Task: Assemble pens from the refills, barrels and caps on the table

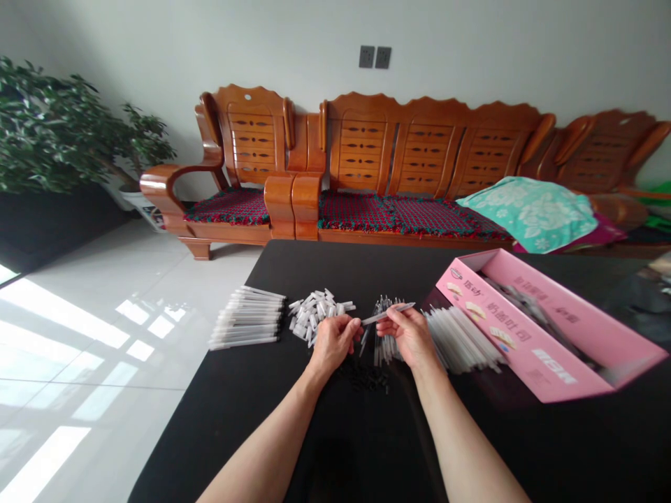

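My right hand pinches a slim clear plastic pen barrel, whose narrow end points left towards my left hand. The fingers of my left hand are curled together close to that end, and I cannot tell if they hold a small part. Under my right hand stands a bunch of thin clear tubes. Left of my hands lies a heap of small white plastic parts, and small black parts are scattered just below them.
A neat stack of white-capped tubes lies on the black table, and a bundle of clear tubes lies to the right. A pink cardboard box stands open at the right. A wooden sofa stands beyond the table.
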The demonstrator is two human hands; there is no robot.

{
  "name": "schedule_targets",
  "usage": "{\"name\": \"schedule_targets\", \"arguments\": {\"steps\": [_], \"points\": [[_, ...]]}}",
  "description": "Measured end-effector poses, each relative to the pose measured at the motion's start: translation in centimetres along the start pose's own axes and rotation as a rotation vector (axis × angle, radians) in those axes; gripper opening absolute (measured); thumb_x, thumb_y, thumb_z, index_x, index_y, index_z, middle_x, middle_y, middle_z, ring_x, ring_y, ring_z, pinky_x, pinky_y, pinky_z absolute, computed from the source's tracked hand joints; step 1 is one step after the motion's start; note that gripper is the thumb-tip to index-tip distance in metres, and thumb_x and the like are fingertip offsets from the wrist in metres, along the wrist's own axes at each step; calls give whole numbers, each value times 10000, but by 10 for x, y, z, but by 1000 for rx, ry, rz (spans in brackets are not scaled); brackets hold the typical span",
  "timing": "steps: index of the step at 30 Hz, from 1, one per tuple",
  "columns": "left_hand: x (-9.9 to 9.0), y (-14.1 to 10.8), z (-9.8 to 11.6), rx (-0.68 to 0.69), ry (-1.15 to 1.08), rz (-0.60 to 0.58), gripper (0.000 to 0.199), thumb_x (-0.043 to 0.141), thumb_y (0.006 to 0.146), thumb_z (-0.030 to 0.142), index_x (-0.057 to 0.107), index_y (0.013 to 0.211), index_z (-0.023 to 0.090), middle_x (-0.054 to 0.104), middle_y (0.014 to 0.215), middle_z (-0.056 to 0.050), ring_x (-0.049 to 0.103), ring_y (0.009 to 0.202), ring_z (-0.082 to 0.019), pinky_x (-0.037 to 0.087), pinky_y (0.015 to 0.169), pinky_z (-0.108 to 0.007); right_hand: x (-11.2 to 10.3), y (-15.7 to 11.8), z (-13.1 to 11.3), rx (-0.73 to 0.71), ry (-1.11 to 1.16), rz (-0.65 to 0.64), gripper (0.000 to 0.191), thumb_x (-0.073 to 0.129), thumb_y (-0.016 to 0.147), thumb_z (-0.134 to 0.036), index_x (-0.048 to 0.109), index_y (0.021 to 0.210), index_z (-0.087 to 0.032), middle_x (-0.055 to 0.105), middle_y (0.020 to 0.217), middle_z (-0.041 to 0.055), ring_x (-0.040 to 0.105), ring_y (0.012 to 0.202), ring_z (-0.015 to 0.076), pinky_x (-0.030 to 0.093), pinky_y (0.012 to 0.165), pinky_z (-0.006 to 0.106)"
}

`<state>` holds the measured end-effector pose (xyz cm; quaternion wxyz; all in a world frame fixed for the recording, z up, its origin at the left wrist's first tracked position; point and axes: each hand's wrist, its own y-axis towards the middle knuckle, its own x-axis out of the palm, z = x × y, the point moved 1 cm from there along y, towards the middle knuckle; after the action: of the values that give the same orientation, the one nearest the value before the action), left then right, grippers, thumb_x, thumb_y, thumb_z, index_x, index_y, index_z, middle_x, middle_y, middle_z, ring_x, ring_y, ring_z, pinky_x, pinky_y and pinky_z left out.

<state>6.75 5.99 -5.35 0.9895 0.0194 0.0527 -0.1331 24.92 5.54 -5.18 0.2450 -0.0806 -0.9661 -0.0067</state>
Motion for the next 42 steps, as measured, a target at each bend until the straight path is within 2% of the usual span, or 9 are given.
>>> {"name": "schedule_targets", "arguments": {"steps": [3, 7, 11, 14, 20, 25, 32, 36, 42], "points": [[1, 1, 0, 12, -60, 26, 331, 671, 803, 463, 642, 813, 133, 558, 537, 13, 466, 397, -72, 343, 357, -162, 0, 0, 0, 1, -5, 1, 266, 840, 670, -298, 659, 799, -151, 749, 652, 68, 710, 516, 201, 602, 470, 279], [-1, 0, 5, 65, -112, 86, 500, 757, 727, 437, 617, 1119, 160, 649, 746, -9, 528, 458, -81, 382, 382, -172, 1, -1, -1, 1, -12, 2, 267, 839, 669, -305, 660, 801, -157, 750, 660, 60, 711, 517, 197, 600, 471, 272], [-2, 0, 4, 47, 18, 48, 436, 529, 894, 522, 688, 810, 125, 609, 591, -25, 461, 392, -68, 310, 380, -182, 1, -1, -1, 3, -14, 5, 270, 840, 665, -309, 658, 799, -161, 748, 648, 57, 711, 516, 201, 602, 471, 278], [-1, 1, 0, 57, 33, 33, 391, 599, 856, 494, 658, 713, 135, 576, 542, -12, 461, 401, -78, 315, 396, -191, 1, -1, 0, 7, -19, 1, 267, 839, 668, -309, 660, 799, -159, 745, 640, 56, 712, 518, 200, 604, 477, 279], [-3, 2, 3, 103, -34, 118, 518, 731, 757, 469, 623, 1167, 172, 671, 783, -18, 503, 467, -76, 374, 428, -188, 1, -1, 0, 4, -15, -1, 268, 839, 671, -305, 658, 804, -159, 751, 659, 60, 713, 522, 199, 605, 477, 277], [-3, 1, 1, 56, 54, 29, 438, 536, 890, 517, 671, 738, 129, 584, 567, -15, 438, 401, -70, 294, 398, -191, 2, -2, -1, 2, -17, -6, 267, 841, 674, -312, 661, 798, -160, 748, 650, 60, 714, 523, 200, 607, 481, 278], [-4, 1, 5, 78, -57, 87, 379, 660, 812, 489, 664, 971, 144, 612, 656, 0, 473, 429, -77, 345, 410, -194, 2, -1, -1, 4, -18, 0, 277, 847, 668, -316, 660, 799, -158, 748, 650, 57, 713, 517, 198, 605, 477, 272], [-4, -1, 6, 47, 74, 15, 395, 578, 864, 496, 666, 718, 139, 535, 500, 9, 451, 394, -84, 296, 402, -198, 1, -1, -1, -1, -23, -3, 265, 838, 681, -312, 661, 803, -155, 748, 650, 62, 714, 523, 199, 606, 481, 275], [-1, -3, 6, 81, 160, 61, 153, 705, 764, 310, 669, 754, 162, 576, 554, 18, 498, 478, -101, 350, 468, -204, 2, -2, 0, 2, -34, -18, 244, 823, 703, -308, 667, 802, -149, 751, 667, 63, 714, 529, 198, 603, 478, 273]]}}
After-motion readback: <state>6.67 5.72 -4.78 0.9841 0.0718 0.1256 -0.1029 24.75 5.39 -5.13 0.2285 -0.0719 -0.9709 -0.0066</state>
